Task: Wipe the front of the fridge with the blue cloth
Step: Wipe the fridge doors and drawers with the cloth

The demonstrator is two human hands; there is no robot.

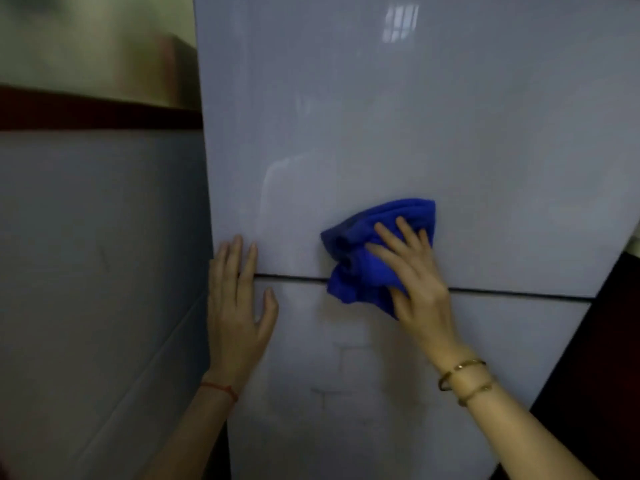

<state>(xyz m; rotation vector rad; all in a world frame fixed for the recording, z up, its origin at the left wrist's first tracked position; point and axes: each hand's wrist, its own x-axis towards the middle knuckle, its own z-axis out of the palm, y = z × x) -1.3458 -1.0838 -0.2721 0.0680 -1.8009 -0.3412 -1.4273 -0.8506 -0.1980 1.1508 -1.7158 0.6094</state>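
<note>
The glossy pale grey fridge front [415, 116] fills most of the head view, with a dark seam between its upper and lower doors running across the middle. A crumpled blue cloth [360, 258] lies pressed against the fridge over that seam. My right hand [415, 275] lies flat on the cloth with fingers spread, holding it to the door. My left hand [239, 306] rests flat and empty on the fridge's left edge, straddling the seam, fingers apart.
A grey tiled wall [97, 271] stands close on the left of the fridge, with a dark red band [86, 109] above it. A dark area [609, 358] borders the fridge at the lower right.
</note>
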